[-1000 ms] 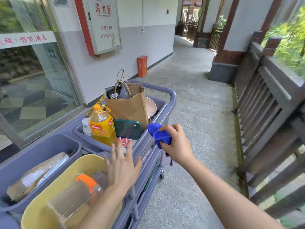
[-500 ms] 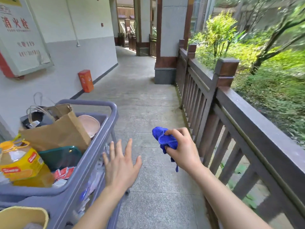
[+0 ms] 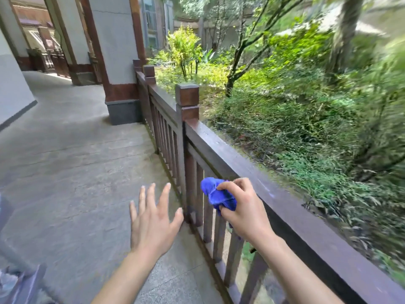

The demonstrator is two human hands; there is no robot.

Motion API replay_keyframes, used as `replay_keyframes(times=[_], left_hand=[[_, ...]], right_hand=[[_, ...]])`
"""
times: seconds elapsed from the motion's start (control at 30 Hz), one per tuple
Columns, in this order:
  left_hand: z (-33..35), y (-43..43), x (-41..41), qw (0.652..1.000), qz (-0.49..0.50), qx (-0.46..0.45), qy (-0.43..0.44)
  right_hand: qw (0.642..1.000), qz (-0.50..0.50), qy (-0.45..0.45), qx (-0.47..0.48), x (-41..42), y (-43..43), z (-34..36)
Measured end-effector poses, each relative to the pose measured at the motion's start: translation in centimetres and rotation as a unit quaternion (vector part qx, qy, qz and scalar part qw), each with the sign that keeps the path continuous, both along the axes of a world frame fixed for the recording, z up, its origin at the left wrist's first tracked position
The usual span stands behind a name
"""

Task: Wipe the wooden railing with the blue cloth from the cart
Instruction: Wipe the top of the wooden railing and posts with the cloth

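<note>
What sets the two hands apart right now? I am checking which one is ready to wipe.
The right hand is curled shut around the bunched blue cloth; the left hand is open, fingers spread, holding nothing. The right hand is up beside the wooden railing's top rail; the left hand hovers lower, over the stone floor. Both are bare, backs facing the camera.

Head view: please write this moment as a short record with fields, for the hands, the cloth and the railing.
right hand: right hand closed around the blue cloth, bunched up
left hand: left hand open, fingers spread, holding nothing, over the stone floor
cloth position: in front of the wooden railing, near its top rail; contact cannot be told
railing: dark brown, square post further along
beyond railing: green plants
cart: only a grey corner at lower left
</note>
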State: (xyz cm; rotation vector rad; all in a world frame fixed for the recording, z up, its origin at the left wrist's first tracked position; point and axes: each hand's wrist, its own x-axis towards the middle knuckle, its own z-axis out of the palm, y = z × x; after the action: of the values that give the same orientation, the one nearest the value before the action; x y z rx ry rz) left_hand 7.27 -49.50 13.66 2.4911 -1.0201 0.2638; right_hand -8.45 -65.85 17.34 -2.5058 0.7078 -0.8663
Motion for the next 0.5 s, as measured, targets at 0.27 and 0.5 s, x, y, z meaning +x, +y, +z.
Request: replay_keyframes(times=[0.27, 0.5], left_hand=[[0.1, -11.9, -3.3, 0.974, -0.222, 0.005, -0.042], [-0.3, -19.2, -7.5, 0.901, -0.429, 0.013, -0.068]], right_hand=[[0.984, -0.178, -0.018, 0.003, -7.7, -3.6, -1.5], [0.917, -0.399, -0.021, 0.001, -15.5, -1.7, -1.7]])
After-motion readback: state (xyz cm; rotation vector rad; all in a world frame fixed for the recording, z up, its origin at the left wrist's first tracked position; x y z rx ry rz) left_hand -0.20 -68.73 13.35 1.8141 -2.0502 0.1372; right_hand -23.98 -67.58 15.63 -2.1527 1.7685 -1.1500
